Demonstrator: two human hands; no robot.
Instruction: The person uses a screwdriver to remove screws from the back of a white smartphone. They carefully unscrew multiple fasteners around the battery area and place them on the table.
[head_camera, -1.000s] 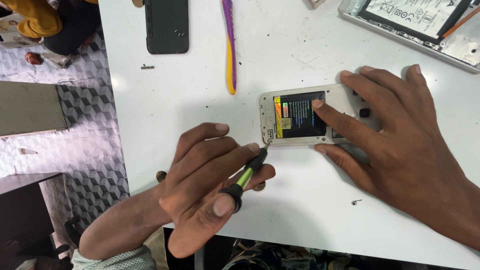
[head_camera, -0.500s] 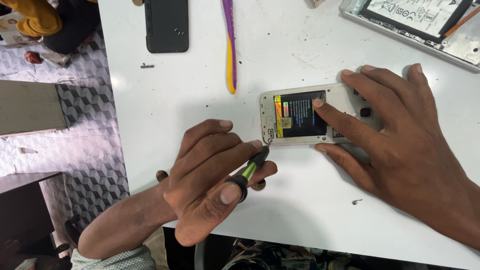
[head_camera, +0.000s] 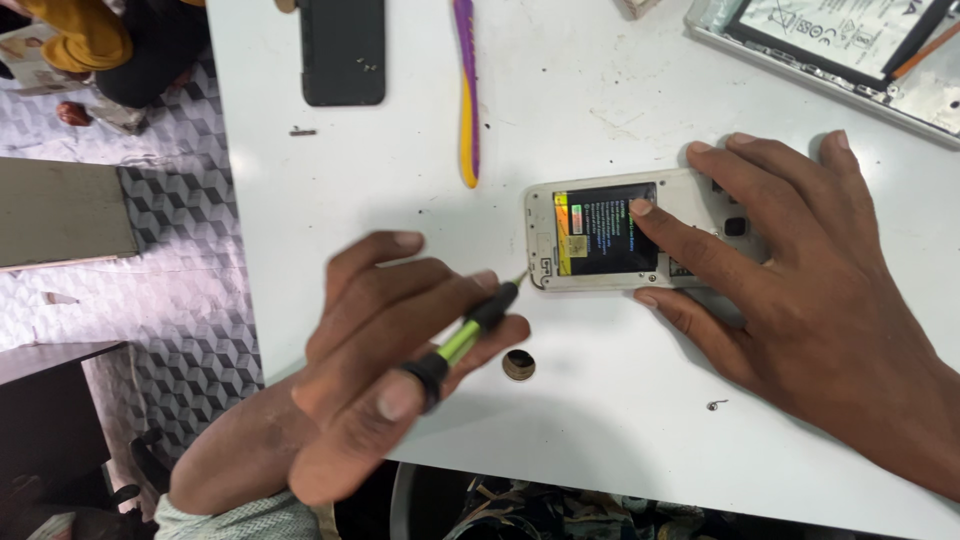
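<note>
An opened white phone (head_camera: 545, 240) lies back-up on the white table (head_camera: 600, 100), its black battery (head_camera: 600, 235) exposed. My right hand (head_camera: 800, 290) presses flat on the phone, index finger on the battery. My left hand (head_camera: 390, 360) grips a black and green screwdriver (head_camera: 470, 335) whose tip touches the phone's lower left corner.
A small round dark part (head_camera: 518, 365) and a tiny screw (head_camera: 714, 405) lie on the table near the front edge. A purple and yellow pry tool (head_camera: 466, 90), a black phone (head_camera: 343, 50) and an opened device with a white-labelled battery (head_camera: 850, 40) lie farther back. Patterned floor is at left.
My left hand has shifted slightly left, uncovering the small round part on the table. The screwdriver tip stays at the phone's corner and the right hand has not moved.
</note>
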